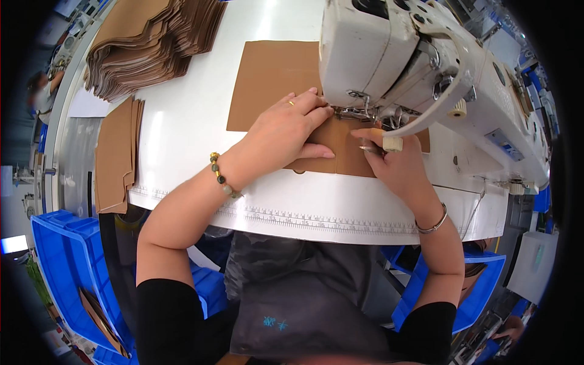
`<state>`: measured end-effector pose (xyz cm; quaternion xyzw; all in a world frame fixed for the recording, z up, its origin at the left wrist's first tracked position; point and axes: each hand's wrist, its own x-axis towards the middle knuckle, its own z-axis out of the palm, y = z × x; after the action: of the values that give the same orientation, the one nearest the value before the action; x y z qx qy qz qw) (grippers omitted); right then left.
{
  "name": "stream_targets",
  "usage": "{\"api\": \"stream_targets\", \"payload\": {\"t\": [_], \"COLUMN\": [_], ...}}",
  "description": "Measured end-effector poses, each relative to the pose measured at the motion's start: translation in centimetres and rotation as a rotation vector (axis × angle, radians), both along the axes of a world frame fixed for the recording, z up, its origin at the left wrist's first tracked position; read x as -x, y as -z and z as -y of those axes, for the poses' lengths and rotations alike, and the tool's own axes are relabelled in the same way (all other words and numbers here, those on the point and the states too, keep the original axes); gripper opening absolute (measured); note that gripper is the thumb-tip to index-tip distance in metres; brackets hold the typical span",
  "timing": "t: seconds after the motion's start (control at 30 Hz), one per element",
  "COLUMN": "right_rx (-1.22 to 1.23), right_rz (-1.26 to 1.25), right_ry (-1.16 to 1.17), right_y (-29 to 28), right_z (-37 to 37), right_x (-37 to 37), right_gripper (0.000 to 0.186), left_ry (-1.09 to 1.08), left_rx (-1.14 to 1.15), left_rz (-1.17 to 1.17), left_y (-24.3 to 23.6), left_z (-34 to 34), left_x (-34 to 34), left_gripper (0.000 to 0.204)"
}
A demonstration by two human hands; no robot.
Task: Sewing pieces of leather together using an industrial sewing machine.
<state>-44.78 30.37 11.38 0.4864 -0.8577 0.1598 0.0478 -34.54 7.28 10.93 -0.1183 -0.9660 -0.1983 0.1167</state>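
A flat brown panel (pixel 267 79), leather-like, lies on the white table under the head of a sewing machine (pixel 383 55). My left hand (pixel 286 131) rests on it, palm down, fingers stretched toward the needle area and thumb apart. Close to the presser foot (pixel 365 114), my right hand (pixel 395 155) is closed with its index finger pointing at the panel. A small metal tip (pixel 367 148) shows between its thumb and fingers; most of that tool is hidden in the hand. The machine's head covers part of the panel.
Stacks of brown panels (pixel 137 48) stand at the far left, with a smaller pile (pixel 115 152) at the left edge. A printed ruler (pixel 304 220) runs along the table's front. Blue bins (pixel 67 255) sit below on both sides. A person (pixel 45 94) is at the far left.
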Motion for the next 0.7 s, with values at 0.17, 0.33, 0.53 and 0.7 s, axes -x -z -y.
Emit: {"api": "stream_targets", "payload": {"t": [0.17,0.33,0.53,0.7], "right_rx": [0.491,0.399,0.113,0.006], "right_rz": [0.634,0.579,0.315,0.481], "right_ry": [-0.171,-0.292,-0.376,-0.38], "right_y": [0.4,-0.6,-2.9,-4.1], "right_z": [-0.2,-1.1,-0.4,1.6], "right_x": [0.5,1.9,-0.4,-3.2], "right_gripper": [0.022,0.026,0.024,0.024], "left_ry": [-0.022,-0.026,-0.08,-0.152], "left_rx": [-0.025,-0.011,-0.078,-0.1], "left_rz": [0.008,0.032,0.234,0.176], "left_y": [0.0,-0.3,-2.1,-2.8], "left_z": [0.1,0.6,0.2,-0.6], "left_x": [-0.7,-4.6,-13.2,-16.2], "left_gripper": [0.066,0.069,0.075,0.066]}}
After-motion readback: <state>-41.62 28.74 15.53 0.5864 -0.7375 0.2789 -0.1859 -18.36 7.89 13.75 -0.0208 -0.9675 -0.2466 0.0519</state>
